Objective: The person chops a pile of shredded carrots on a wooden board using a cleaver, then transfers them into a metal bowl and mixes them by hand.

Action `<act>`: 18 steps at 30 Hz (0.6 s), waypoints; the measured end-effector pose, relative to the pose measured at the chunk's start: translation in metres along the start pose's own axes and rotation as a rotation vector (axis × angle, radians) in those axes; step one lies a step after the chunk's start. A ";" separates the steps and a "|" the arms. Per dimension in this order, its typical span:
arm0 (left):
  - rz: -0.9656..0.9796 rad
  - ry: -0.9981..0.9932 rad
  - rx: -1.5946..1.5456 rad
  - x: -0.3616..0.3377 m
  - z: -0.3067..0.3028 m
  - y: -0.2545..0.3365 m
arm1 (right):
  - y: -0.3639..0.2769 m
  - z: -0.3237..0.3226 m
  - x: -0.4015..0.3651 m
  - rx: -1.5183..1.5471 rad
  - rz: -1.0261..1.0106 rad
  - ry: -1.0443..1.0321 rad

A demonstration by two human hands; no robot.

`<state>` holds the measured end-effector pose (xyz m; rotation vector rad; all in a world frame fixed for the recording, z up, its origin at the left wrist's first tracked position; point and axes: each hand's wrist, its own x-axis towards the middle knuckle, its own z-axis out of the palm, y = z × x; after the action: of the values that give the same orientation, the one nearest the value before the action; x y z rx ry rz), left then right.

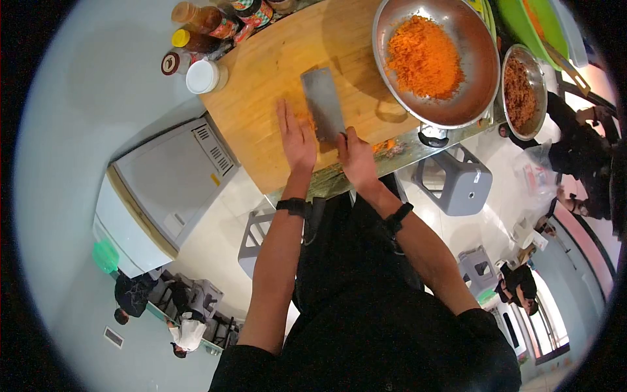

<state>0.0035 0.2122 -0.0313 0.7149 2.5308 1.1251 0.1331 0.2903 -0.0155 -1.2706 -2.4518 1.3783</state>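
My right hand (358, 159) is wrapped round the handle of a cleaver (322, 101), whose broad blade lies low over the wooden cutting board (255, 85). Just left of the blade, my left hand (298, 142) rests with its fingers stretched out on the board. A few orange bits of chopped carrot (311, 123) show between that hand and the blade. More orange scraps lie along the board's near edge, right of my right hand. A large metal wok (480, 65) holds a heap of finely chopped carrot (428, 57) at the board's right.
Sauce bottles (204, 19) and a white-lidded jar (204, 77) stand at the board's far left. Past the wok are a metal bowl of brownish mince (520, 95) and a green basin (532, 29). Grey stools (455, 183) and a white freezer (173, 183) surround the table. Several people are in the background.
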 end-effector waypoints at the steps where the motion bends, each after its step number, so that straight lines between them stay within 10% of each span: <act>1: -0.005 0.000 0.002 0.000 0.002 0.001 | -0.004 0.001 0.000 0.000 0.001 -0.005; 18: -0.027 -0.065 -0.073 0.000 0.004 0.032 | -0.035 0.003 0.002 0.241 0.019 -0.112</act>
<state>0.0153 0.2327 -0.0099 0.6848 2.4258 1.1593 0.1089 0.2803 0.0075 -1.1943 -2.2563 1.7324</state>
